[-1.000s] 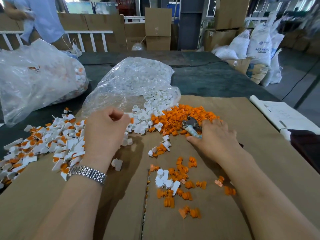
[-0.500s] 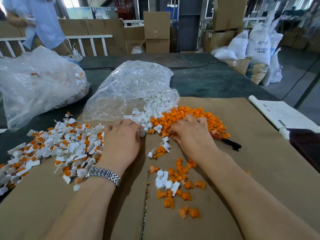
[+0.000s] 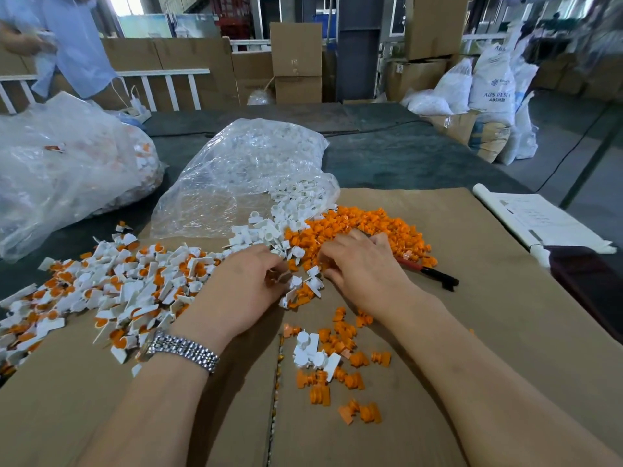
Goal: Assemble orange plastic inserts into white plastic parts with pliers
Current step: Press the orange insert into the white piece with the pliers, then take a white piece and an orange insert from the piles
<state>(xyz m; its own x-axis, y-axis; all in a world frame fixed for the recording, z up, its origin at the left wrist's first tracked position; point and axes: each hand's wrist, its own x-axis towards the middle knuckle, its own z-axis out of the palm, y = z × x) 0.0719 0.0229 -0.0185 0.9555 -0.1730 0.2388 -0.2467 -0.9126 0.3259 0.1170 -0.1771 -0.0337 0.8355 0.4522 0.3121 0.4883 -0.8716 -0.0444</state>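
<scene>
A heap of orange inserts [image 3: 374, 225] lies on the cardboard sheet [image 3: 505, 338], touching a spill of white parts [image 3: 266, 232] from a clear bag [image 3: 242, 173]. My left hand [image 3: 241, 291] pinches a white part at the near edge of that spill. My right hand [image 3: 365, 269] curls its fingers down into the near edge of the orange heap, and its fingertips are hidden among the inserts. The pliers [image 3: 435, 274] lie on the cardboard just right of my right hand, with no hand on them. Joined white-and-orange pieces [image 3: 118, 288] are piled at the left.
A small scatter of orange inserts and white parts [image 3: 332, 362] lies between my forearms. A second full plastic bag [image 3: 67, 170] sits far left. White papers [image 3: 539, 220] and a dark object [image 3: 593, 281] are at the right edge. A person [image 3: 67, 38] stands behind the table.
My right hand laid the pliers down on the cardboard and moved left into the orange heap. My left hand moved right, from the joined pile to the white parts.
</scene>
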